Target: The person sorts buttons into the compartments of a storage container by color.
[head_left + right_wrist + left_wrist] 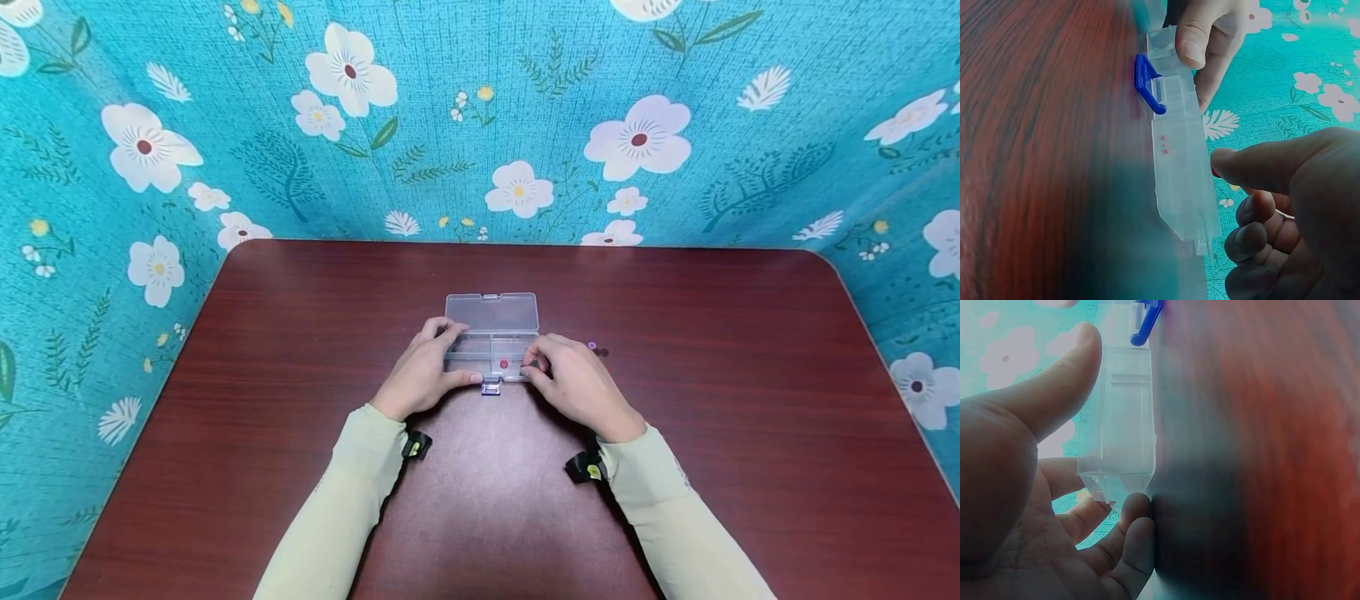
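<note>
A clear plastic compartment box (470, 364) stands on the table with its lid (491, 313) raised at the back. Its blue latch (1147, 84) hangs at the front. My left hand (423, 367) grips the box's left end, thumb along the front rim and fingers round the side. Inside the front right compartment lies a small red piece (504, 364). My right hand (573, 379) is over the box's right end, pinching a small red piece (1214, 172) between thumb and finger, mostly hidden by the thumb.
Right of the box, partly behind my right hand, lie a small purple piece (592, 345) and several dark ones (602, 352). The brown wooden table (300, 333) meets a blue flowered cloth (450, 125) at its back edge.
</note>
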`<action>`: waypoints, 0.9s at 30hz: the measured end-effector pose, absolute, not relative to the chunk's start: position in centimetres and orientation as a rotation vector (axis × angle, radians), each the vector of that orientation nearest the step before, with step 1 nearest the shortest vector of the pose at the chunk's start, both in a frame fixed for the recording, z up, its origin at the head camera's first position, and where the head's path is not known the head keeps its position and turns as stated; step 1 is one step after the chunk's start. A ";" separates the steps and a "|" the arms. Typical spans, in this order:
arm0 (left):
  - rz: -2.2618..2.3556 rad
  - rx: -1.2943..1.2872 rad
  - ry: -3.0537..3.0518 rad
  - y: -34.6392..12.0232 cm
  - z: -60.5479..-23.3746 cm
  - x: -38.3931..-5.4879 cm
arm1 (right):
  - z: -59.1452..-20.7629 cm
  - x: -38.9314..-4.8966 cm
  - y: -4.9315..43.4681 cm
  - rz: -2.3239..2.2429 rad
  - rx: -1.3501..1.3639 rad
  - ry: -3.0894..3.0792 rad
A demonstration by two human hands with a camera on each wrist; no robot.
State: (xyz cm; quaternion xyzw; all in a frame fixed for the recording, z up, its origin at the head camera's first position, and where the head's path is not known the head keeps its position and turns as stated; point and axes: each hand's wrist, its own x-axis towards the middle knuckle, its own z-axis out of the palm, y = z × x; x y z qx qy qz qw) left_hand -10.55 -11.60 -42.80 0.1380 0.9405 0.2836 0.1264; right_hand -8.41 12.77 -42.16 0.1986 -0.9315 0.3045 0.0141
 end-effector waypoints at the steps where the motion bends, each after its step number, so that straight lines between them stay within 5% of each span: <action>1: 0.827 0.404 2.740 -11.6 -42.8 -10.6 | -42.2 -8.5 12.7 0.948 0.622 -2.899; 27: 0.845 0.420 2.729 -11.7 -42.8 -10.6 | -42.3 -8.9 11.1 0.987 0.703 -2.910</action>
